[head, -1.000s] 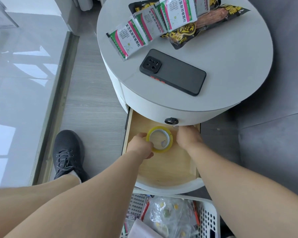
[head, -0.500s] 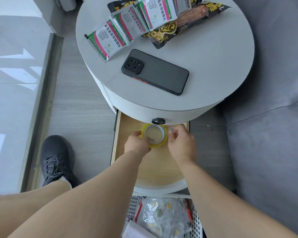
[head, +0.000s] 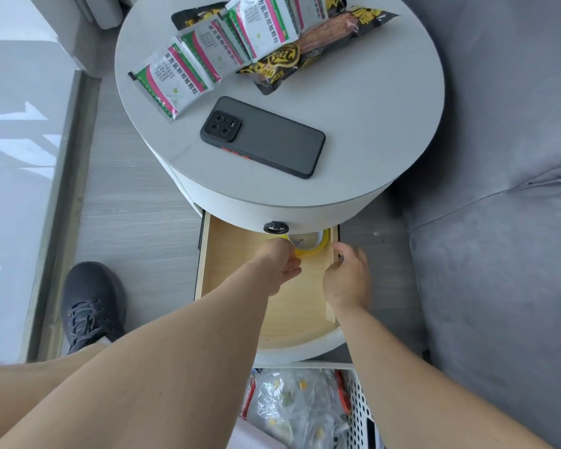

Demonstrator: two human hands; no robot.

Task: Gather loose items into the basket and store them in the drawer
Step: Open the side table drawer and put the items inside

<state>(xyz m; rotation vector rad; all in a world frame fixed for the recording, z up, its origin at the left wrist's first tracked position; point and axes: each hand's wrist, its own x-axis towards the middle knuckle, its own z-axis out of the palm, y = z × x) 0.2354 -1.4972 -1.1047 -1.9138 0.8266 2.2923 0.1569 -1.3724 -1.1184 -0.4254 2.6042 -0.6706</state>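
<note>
tape (head: 308, 247), a yellow roll with a clear middle, lies on the wooden floor of the open drawer (head: 234, 254) at its far right corner, partly tucked under the round front of the white table (head: 370, 124). the left hand (head: 280, 262) reaches into the drawer with its fingers curled at the near left edge of the roll; the fingertips are hidden behind the hand, so whether they actually pinch the roll cannot be told. the right hand (head: 347, 280) hangs just right of the roll at the drawer's right wall, fingers loosely bent and apart from the roll, holding nothing. a black ring pull (head: 276, 227) sits on the table's front just above the drawer. on the table top lie a black phone (head: 263, 136), face down, a strip of green, pink and white sachets (head: 208, 59) on the far left, and a black and yellow snack pack (head: 305, 50) partly under them. nearest the viewer, a white perforated basket (head: 360, 403) stands just near of the drawer's curved front and holds a clear bag (head: 292, 406) with small yellow and green bits inside, plus something red at its sides too unclear to name. a dark grey shoe (head: 89, 303) rests on the grey plank floor to the left, and a grey sofa (head: 499, 222) fills the right side.
</note>
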